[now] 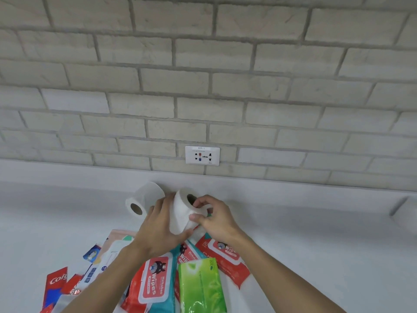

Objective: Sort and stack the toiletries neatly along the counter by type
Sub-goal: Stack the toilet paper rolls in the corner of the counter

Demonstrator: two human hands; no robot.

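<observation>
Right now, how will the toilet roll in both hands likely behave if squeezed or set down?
The held roll looks soft: it seems to dent under the right hand. Its hollow core suggests it is light. Being round, laid sideways like the second roll, it could roll along the counter.

Bare forearms, left hand (158, 224), right hand (217, 219).
</observation>
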